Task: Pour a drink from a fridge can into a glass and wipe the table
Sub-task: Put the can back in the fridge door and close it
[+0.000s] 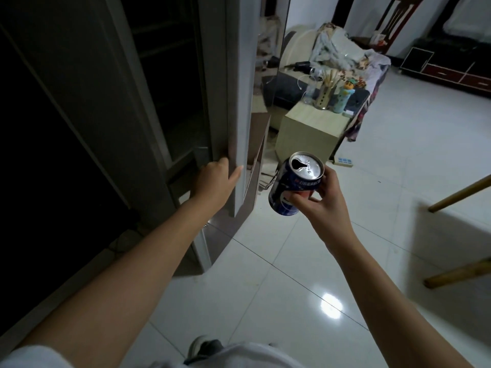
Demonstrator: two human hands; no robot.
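Note:
My right hand (322,201) grips a dark blue drink can (289,189) in front of me, tilted a little to the left, above the tiled floor. Its silver top faces me and the mouth hole is open. My left hand (215,181) holds the edge of the grey fridge door (239,102), thumb on the outer face and fingers curled behind the edge. The door stands ajar, and the fridge interior (164,75) to its left is dark. No glass and no cloth are in view.
A low pale cabinet (310,131) stands beyond the door with a utensil holder (325,95) and a small bottle (345,98) on top. Behind it is a cluttered sofa (332,57). Wooden furniture legs (459,195) reach in at the right. A power strip (344,162) lies on the glossy floor.

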